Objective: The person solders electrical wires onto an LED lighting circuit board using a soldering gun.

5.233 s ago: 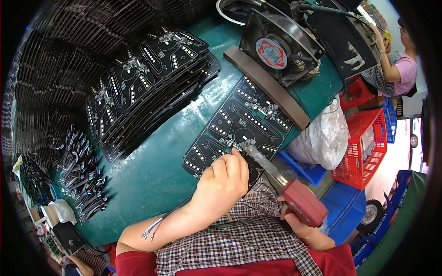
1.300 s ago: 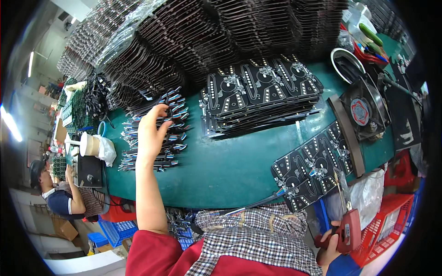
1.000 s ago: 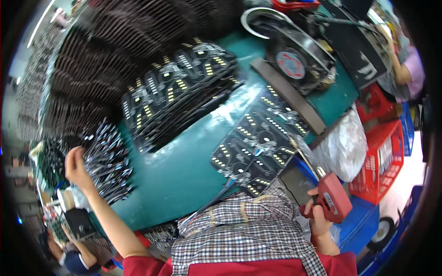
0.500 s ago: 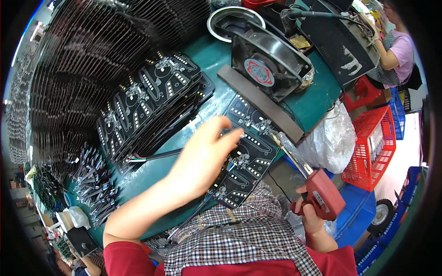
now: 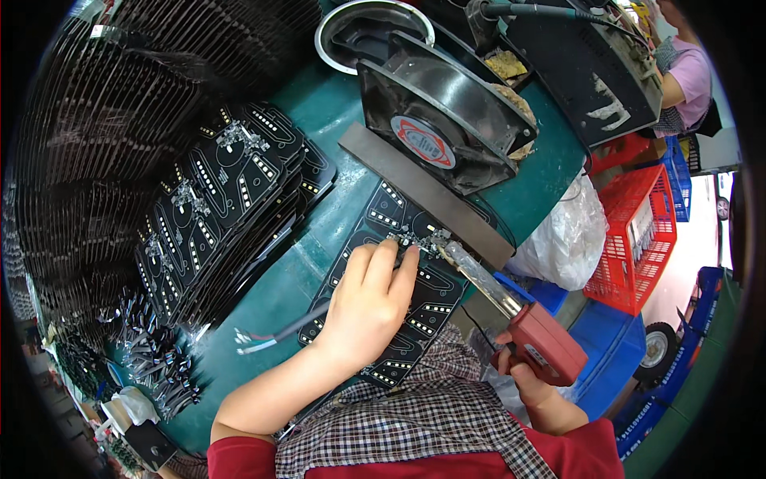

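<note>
A black circuit board [image 5: 431, 319] with rows of small pale LEDs lies in front of me, its near end against my checked apron. My left hand [image 5: 371, 299] is over it, fingers bent and closed near the metal-coloured parts mid-board. A black cable [image 5: 307, 318] runs from under this hand to the left, ending in bare coloured wires; the end in my fingers is hidden. My right hand [image 5: 531, 379] grips a red soldering gun [image 5: 546, 343] by its handle. Its long metal nose points up-left, the tip at the board's parts beside my left fingertips.
A dark bar [image 5: 427, 191] lies along the board's far edge, with a black fan [image 5: 439, 120] behind. Stacked boards [image 5: 215, 199] stand left, near a pile of cables [image 5: 155, 359]. A metal bowl [image 5: 335, 40] sits behind. Red crate [image 5: 630, 239] and a person [image 5: 686, 72] are right.
My left hand has come down onto the board, bringing the cable with it. The soldering gun's tip has moved slightly left and down. The view has shifted, too.
</note>
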{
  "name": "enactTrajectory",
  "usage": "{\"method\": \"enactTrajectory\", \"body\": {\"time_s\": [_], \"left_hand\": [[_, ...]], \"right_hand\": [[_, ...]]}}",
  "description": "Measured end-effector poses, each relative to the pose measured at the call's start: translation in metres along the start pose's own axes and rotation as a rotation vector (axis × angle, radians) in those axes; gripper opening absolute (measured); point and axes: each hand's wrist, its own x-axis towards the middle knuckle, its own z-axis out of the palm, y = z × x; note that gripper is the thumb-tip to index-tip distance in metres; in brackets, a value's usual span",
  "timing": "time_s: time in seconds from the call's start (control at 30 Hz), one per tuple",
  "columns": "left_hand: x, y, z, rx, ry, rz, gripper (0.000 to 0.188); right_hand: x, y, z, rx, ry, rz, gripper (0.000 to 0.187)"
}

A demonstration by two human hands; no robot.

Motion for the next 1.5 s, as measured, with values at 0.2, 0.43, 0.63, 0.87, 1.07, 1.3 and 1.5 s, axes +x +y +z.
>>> {"method": "enactTrajectory", "body": {"time_s": [0.2, 0.43, 0.63, 0.87, 1.07, 1.3, 1.5], "left_hand": [[-0.004, 0.002, 0.004, -0.046, 0.005, -0.081, 0.038], [-0.006, 0.001, 0.007, -0.098, 0.021, -0.106, 0.037], [-0.006, 0.001, 0.008, -0.107, 0.02, -0.123, 0.036], [-0.004, 0.001, 0.007, -0.107, -0.001, -0.12, 0.035], [0.0, 0.011, 0.002, -0.036, -0.076, -0.152, 0.035], [-0.003, 0.008, 0.004, 0.047, -0.087, -0.073, 0.042], [-0.006, 0.007, 0.01, -0.075, -0.027, -0.133, 0.037]], "right_hand": [[0.003, 0.002, 0.0, -0.032, 0.0, -0.007, 0.061], [0.006, 0.0, 0.002, 0.024, -0.008, 0.054, 0.062], [0.007, 0.006, -0.007, -0.034, -0.079, 0.067, 0.064], [0.004, 0.014, -0.02, -0.214, -0.106, 0.031, 0.065], [0.014, -0.004, -0.011, -0.57, -0.117, -0.153, 0.058], [0.007, -0.008, 0.0, -0.13, 0.023, 0.019, 0.058], [0.005, 0.002, -0.007, -0.063, 0.008, 0.049, 0.067]]}}
